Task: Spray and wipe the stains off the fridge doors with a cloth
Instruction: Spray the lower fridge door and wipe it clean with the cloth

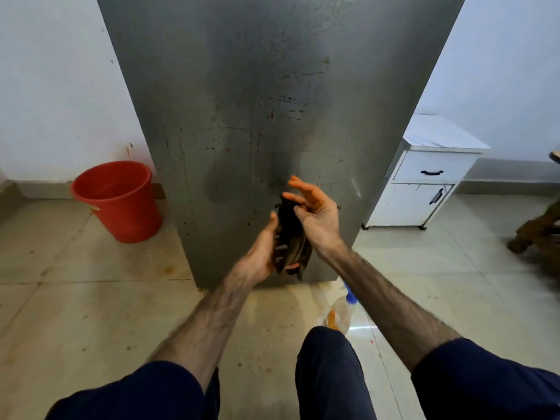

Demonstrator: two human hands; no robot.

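The fridge door (242, 116) carries damp, darker patches across its middle, so spraying looks partly done, yet dark specks and reddish streaks remain, thickest right of centre and lower down; most of the wiping seems left to do. Both hands are in front of the lower door with the dark cloth (291, 237) between them. The left hand (262, 253) curls round its lower folds; the right hand (315, 213) pinches its top edge, other fingers spread. The spray bottle (341, 310) lies on the stained tile floor (91, 298), near right of the fridge. A red bucket (118, 198) stands far left, a white cabinet (424, 183) far right
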